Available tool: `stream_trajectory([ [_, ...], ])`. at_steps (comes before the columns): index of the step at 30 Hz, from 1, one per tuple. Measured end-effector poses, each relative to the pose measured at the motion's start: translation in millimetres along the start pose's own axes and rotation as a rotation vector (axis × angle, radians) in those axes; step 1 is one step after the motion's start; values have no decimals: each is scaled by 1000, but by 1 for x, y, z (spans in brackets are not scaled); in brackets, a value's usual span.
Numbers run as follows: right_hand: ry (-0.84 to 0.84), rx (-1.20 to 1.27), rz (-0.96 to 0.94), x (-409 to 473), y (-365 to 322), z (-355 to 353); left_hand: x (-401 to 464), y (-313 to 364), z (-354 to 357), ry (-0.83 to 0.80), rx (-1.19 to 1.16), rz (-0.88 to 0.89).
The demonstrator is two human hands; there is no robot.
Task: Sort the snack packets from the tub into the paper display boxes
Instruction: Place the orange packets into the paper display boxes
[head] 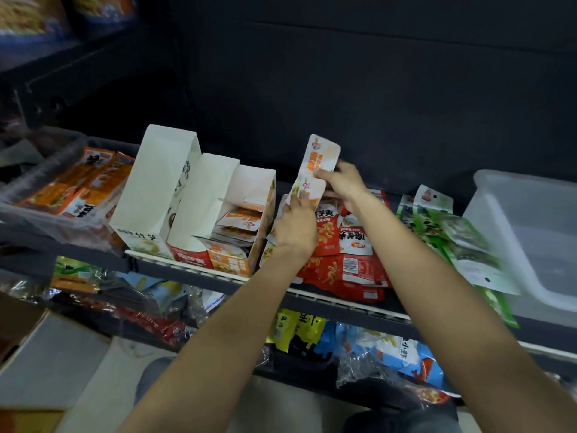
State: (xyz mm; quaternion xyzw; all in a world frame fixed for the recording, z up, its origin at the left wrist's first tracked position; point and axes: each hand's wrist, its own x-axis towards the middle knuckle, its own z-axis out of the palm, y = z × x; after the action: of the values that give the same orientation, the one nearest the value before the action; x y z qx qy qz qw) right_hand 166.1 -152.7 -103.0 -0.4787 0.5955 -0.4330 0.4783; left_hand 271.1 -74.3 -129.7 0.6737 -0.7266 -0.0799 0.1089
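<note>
Both hands meet above the middle of the dark shelf [312,303] in the head view. The right hand [342,185] pinches a white-and-orange snack packet [320,157] at its middle, holding it upright and slightly tilted, its top end clear of everything else. The left hand [296,225] grips a second white packet [304,190] just below, thumb on its face, and this packet's upper edge overlaps the bottom of the raised one. Under both wrists lies a loose heap of red packets [346,260], spread from the back of the shelf to its front edge. To the left of the heap, at the front edge, stand the paper display boxes [199,198]: two tall white ones with open tops, and an orange-fronted one [240,232] beside the left hand, holding stacked white-and-orange packets. Farther along at the shelf's left end sits a clear tub [40,195] with orange packets inside. Green packets [449,232] lie right of the red heap, against a second, translucent tub [537,232] at the right end. More bagged snacks [390,348] crowd the level below.
</note>
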Motion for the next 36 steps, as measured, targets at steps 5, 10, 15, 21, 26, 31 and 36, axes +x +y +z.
stream_trajectory([
  [5,238,-9,-110,-9,-7,-24,-10,-2,-30,235,-281,59],
  [10,240,9,-263,-30,-35,-23,-22,-4,-96,458,-625,151],
  [15,237,37,-343,-46,-63,-5,-11,-54,-146,416,-917,191],
  [21,286,63,-346,-60,-72,11,8,-116,-145,212,-806,264],
  [26,282,90,-359,-70,-74,24,12,-132,-137,246,-701,211],
  [31,304,96,-395,-75,-78,39,4,-142,-137,277,-632,249],
  [36,328,90,-394,-77,-81,50,0,-140,-123,137,-400,280],
])
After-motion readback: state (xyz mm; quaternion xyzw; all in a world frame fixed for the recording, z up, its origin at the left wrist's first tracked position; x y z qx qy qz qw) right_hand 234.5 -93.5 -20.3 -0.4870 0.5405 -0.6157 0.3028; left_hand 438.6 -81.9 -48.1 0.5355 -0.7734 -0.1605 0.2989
